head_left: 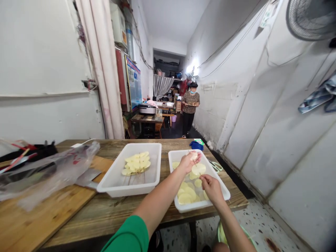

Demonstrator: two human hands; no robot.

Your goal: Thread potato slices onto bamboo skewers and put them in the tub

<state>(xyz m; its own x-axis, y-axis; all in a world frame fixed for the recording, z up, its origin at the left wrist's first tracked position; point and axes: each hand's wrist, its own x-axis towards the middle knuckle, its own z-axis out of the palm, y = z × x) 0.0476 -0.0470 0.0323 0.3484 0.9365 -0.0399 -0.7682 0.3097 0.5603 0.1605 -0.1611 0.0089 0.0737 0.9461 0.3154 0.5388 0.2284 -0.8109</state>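
Observation:
Over the right white tub (172, 175), my left hand (188, 162) grips a pale potato slice (193, 156) near one end of a thin skewer. My right hand (212, 189) pinches the skewer's other end. Between the hands, another potato slice (198, 169) is on the skewer. Below, several loose potato slices (187, 194) lie in what looks like water. Standing to the left is a second white tub (115, 185), where skewered potato slices (137, 163) are piled with their sticks pointing toward me.
Green-handled scissors (216, 166) and a blue cloth (196, 145) lie beside the right tub. On the left, a cleaver (88, 178) and a plastic bag (52, 175) rest on a wooden board (76, 206). A person (190, 105) stands farther back, holding a tray.

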